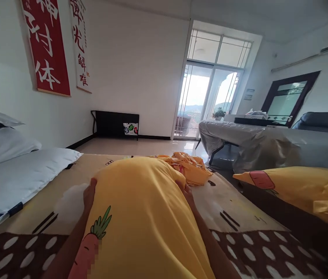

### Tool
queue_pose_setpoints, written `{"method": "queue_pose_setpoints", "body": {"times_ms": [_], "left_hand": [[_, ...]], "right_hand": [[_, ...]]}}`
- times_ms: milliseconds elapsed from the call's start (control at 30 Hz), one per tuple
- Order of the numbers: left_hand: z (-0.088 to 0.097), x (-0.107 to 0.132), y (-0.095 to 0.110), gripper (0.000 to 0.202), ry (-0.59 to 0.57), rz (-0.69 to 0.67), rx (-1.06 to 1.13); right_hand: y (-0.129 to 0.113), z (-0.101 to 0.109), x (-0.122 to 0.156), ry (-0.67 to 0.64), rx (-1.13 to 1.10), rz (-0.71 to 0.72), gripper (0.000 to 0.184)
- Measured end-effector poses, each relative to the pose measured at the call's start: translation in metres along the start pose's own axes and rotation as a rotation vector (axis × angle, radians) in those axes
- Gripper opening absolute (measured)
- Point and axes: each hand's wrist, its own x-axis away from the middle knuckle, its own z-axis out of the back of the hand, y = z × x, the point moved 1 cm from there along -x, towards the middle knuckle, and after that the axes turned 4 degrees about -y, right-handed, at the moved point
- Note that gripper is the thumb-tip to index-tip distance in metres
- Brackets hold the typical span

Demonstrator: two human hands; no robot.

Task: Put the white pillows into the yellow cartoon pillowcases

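Observation:
A plump yellow pillow [140, 209] with a pink carrot print fills the lower middle of the view, its near end running out of the frame. At its far left edge, my left hand [89, 193] grips the side, the fingers mostly hidden by the cloth. My right hand [186, 190] is closed on the opposite edge, where the fabric bunches up. Just past the right hand lies a crumpled heap of orange-yellow cloth [194, 170]. Beneath everything spreads a beige and brown patterned bed cover [233, 209].
White pillows [36, 166] are stacked at the left. Another yellow carrot-print pillow [294, 186] lies at the right. Beyond the bed stand a plastic-covered table [239, 135], a dark chair [323, 122] and a black folded panel [108, 124] against the wall.

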Motion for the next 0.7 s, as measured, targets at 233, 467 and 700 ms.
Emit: {"method": "queue_pose_setpoints", "body": {"times_ms": [233,467,700], "left_hand": [[0.030,-0.006,-0.032,0.045,-0.284,0.091,-0.229],[0.049,-0.018,-0.019,0.048,-0.021,-0.114,-0.717],[0.057,-0.002,0.002,0.051,0.128,-0.128,-0.815]], "right_hand": [[0.043,0.013,0.001,-0.103,0.084,-0.261,0.041],[0.037,0.036,-0.008,-0.040,0.219,-0.227,0.045],[0.028,0.051,-0.012,0.039,0.434,-0.094,0.050]]}}
